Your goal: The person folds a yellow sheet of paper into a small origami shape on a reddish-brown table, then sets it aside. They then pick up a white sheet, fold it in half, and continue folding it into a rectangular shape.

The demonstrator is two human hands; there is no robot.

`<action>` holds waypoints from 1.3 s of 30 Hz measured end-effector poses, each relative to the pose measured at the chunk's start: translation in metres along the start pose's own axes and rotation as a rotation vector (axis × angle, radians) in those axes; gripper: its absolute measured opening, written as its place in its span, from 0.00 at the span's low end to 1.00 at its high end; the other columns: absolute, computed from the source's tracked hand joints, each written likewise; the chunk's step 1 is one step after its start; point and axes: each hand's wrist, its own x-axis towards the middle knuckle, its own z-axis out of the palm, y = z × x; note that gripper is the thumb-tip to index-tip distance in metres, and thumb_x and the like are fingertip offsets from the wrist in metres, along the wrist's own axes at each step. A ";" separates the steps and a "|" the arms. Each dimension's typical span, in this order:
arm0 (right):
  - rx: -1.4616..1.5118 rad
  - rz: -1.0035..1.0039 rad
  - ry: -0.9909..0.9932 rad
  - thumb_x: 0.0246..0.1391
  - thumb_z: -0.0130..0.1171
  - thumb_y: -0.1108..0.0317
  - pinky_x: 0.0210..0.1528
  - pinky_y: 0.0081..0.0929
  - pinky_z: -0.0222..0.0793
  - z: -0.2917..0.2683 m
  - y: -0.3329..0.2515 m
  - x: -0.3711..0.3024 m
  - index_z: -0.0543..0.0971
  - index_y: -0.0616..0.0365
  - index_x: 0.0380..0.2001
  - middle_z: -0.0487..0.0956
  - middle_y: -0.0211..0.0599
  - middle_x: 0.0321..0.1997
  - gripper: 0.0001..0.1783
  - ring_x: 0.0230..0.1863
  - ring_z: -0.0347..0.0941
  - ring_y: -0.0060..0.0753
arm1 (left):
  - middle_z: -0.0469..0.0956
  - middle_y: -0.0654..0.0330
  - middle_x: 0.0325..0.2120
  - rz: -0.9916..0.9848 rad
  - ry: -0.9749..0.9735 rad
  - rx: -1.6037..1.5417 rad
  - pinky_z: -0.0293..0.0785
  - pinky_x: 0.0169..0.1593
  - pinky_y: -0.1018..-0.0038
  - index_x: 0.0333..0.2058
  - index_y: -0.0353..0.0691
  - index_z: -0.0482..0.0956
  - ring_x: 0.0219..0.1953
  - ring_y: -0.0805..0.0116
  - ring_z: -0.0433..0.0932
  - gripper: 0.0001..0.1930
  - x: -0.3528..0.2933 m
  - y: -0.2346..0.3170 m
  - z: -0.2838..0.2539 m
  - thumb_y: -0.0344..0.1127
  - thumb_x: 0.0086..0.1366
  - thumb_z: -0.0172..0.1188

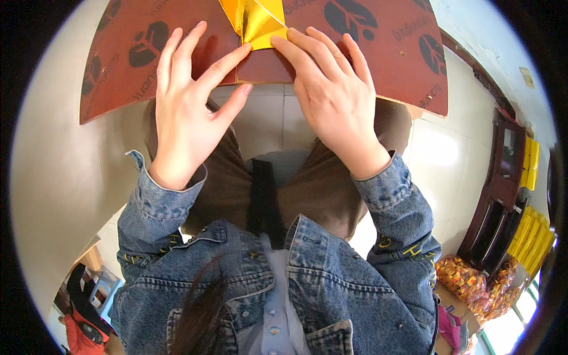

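Observation:
A sheet of shiny gold paper (260,25), partly folded, lies on the reddish-brown board at the top of the view; its far end is cut off by the picture's edge. A pale line runs slantwise across it. My left hand (189,94) has its fingers spread, with the index fingertip touching the paper's near left corner and the thumb apart in the air. On the other side, my right hand (337,89) lies with fingers outstretched, index and middle fingertips at the paper's near right edge. Neither hand is closed round anything.
The board (402,77) is printed with dark marks and its near edge curves above my lap. To the right stand a dark wooden cabinet (494,195), stacks of yellow packets (531,236) and clear bags of orange-gold pieces (467,281). A blue plastic stool (105,293) is at lower left.

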 end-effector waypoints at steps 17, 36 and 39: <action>-0.019 0.023 0.019 0.56 0.59 0.72 0.73 0.45 0.61 -0.008 0.007 0.000 0.79 0.45 0.58 0.79 0.32 0.60 0.25 0.66 0.72 0.40 | 0.84 0.55 0.40 0.006 0.404 -0.001 0.77 0.46 0.59 0.48 0.34 0.79 0.40 0.55 0.82 0.21 0.061 0.010 0.036 0.43 0.64 0.71; -0.018 -0.005 0.094 0.53 0.61 0.69 0.69 0.44 0.63 -0.002 0.008 0.006 0.79 0.47 0.57 0.79 0.31 0.58 0.25 0.64 0.72 0.37 | 0.85 0.56 0.36 -0.011 0.189 -0.113 0.75 0.48 0.56 0.44 0.37 0.85 0.41 0.55 0.81 0.13 0.087 0.001 0.032 0.40 0.67 0.69; -0.022 -0.010 0.108 0.52 0.61 0.69 0.69 0.44 0.64 0.000 0.010 0.004 0.79 0.48 0.56 0.79 0.31 0.57 0.25 0.64 0.72 0.37 | 0.81 0.53 0.32 -0.038 0.282 -0.189 0.76 0.43 0.63 0.35 0.34 0.83 0.37 0.54 0.80 0.06 0.091 0.003 0.034 0.30 0.64 0.67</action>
